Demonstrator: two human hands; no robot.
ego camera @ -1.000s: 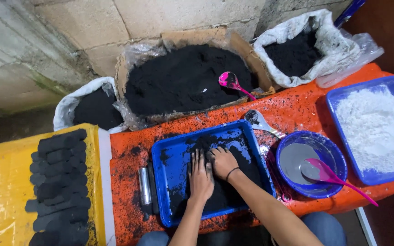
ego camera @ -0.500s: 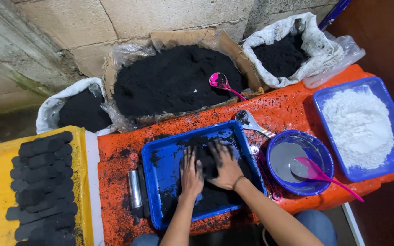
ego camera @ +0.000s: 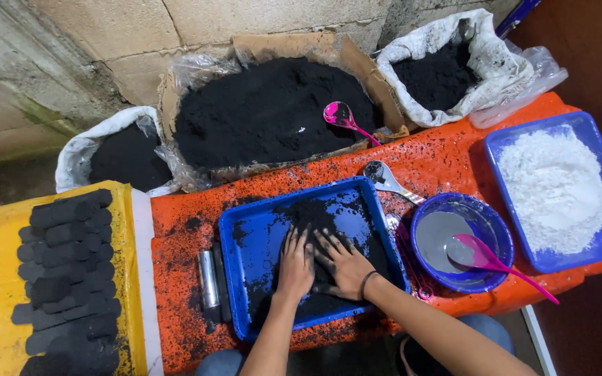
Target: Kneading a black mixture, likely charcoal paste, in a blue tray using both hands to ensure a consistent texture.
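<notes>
A blue tray (ego camera: 245,237) sits on the orange table (ego camera: 447,160) and holds a heap of wet black powder (ego camera: 322,216). My left hand (ego camera: 295,266) and my right hand (ego camera: 343,262) lie side by side in the tray, fingers spread, palms pressed flat on the black mass. Both hands are smeared black. A dark band circles my right wrist. Neither hand grips anything.
A metal tube (ego camera: 207,279) lies left of the tray. A blue bowl (ego camera: 485,221) holds grey liquid and a pink ladle (ego camera: 485,259). A metal spoon (ego camera: 383,179), a blue tray of white powder (ego camera: 553,186), sacks and a box of black powder (ego camera: 266,111), and black briquettes (ego camera: 64,271) on a yellow surface surround me.
My hands stay pressed on the black mass in the tray, shifting only slightly. The camera view has drifted a little.
</notes>
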